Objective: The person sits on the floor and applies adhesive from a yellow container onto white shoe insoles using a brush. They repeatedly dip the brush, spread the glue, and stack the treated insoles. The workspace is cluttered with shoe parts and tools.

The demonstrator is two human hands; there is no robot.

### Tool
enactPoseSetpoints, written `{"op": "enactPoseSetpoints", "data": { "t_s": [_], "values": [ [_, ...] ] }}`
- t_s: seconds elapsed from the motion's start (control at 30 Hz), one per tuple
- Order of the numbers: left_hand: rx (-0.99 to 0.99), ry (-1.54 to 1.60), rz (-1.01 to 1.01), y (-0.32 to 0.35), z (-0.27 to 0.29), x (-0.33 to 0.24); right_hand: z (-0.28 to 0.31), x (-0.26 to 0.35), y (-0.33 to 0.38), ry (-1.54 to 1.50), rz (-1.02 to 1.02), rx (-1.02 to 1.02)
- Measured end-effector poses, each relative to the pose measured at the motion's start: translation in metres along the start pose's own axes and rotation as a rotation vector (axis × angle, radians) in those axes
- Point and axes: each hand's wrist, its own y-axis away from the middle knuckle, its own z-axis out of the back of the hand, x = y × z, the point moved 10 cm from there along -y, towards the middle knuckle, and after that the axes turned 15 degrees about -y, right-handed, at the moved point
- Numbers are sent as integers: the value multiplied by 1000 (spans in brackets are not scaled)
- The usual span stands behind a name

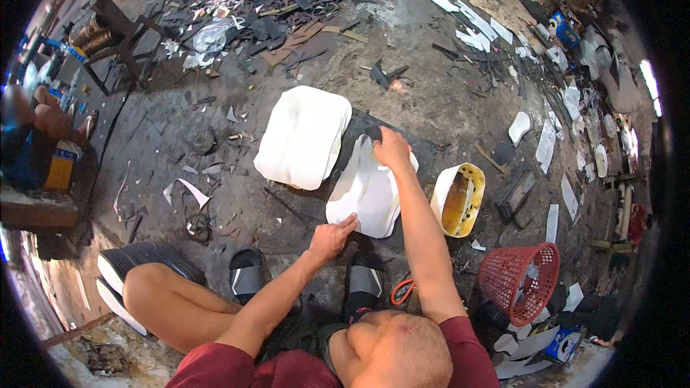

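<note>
A stack of white, rounded sheets (368, 197) lies in front of me on a dark board (424, 145). My right hand (393, 149) is closed at the stack's far edge, around a small dark pad-like piece (374, 133) whose exact kind I cannot make out. At the near left edge my left hand (332, 238) rests its stretched fingertips on the top sheet, its other fingers partly bent. A second, taller white stack (303, 136) sits just to the left and farther off. Right of my right forearm stands a cut-open yellow container (438, 205) with brownish-yellow liquid inside.
A red plastic basket (496, 280) tilts at the lower right, near white offcuts and an orange-red loop (403, 292). Dark scraps (287, 32) litter the far floor. At left are a wooden chair (118, 43) and another person's legs (54, 111). White strips (467, 25) lie far right.
</note>
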Motion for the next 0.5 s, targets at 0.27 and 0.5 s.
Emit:
{"op": "enactPoseSetpoints", "data": {
  "t_s": [0.27, 0.5],
  "values": [
    [95, 18, -118, -26, 4, 6, 59, -37, 25, -33, -177, -96],
    [99, 23, -30, -16, -1, -1, 15, -38, 27, 33, -214, -117]
  ]
}}
